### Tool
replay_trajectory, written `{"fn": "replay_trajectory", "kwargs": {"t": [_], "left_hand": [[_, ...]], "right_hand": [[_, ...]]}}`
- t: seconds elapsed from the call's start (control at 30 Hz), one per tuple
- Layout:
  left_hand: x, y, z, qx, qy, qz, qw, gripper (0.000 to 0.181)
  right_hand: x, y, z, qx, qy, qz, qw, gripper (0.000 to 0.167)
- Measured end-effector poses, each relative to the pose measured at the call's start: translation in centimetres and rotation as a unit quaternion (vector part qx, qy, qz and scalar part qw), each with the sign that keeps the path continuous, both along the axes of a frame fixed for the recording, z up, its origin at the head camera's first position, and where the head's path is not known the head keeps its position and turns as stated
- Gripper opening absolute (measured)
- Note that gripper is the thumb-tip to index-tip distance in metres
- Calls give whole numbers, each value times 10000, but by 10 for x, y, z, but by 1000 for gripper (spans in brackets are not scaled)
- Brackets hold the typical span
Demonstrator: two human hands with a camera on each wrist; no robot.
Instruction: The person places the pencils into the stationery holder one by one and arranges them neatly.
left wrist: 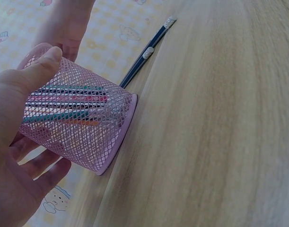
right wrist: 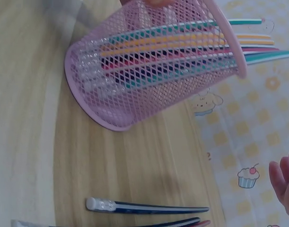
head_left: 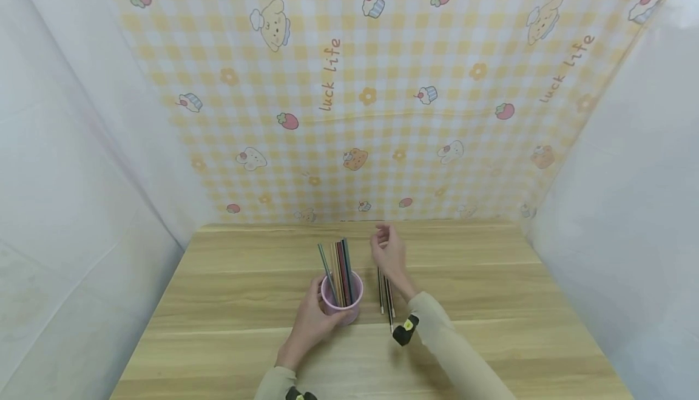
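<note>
Your left hand (head_left: 314,320) gripped the pink mesh pencil cup (left wrist: 83,142) on the wood-grain tabletop (head_left: 229,303), teal, orange and red striped pencils (right wrist: 255,43) inside, while your right hand (head_left: 390,255) curved loosely, holding nothing, near navy pencils (right wrist: 158,208).

The table (head_left: 246,303) has a light wood-grain top with streaks running from side to side. A pink mesh cup (right wrist: 153,66) stands upright on it. Just right of the cup lie dark pencils (head_left: 389,303), close together, whitish ends toward the near side.

Left hand (head_left: 315,315) gripping, right hand (head_left: 390,255) raised, fingers (right wrist: 278,182) seemingly half-curled
</note>
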State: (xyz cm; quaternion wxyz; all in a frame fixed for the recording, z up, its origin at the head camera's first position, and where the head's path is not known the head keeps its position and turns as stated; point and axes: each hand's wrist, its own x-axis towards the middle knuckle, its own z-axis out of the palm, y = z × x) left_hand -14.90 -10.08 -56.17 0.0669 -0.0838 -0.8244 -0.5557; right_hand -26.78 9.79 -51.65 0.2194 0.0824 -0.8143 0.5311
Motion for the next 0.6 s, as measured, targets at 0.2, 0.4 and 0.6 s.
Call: {"fn": "replay_trajectory", "kwargs": {"t": [0.2,0.4,0.6], "left_hand": [[1,0,0,-9,-11,22,10000,94],[1,0,1,-16,-20,14,10000,93],[1,0,1,35,-4,-29,10000,93]], "right_hand": [[-7,8,1,127,-639,-53,9979,29],[-10,17,-6,535,-1149,-209,9917,34],[-13,26,-15,704,-1531,-190,9855,35]]}}
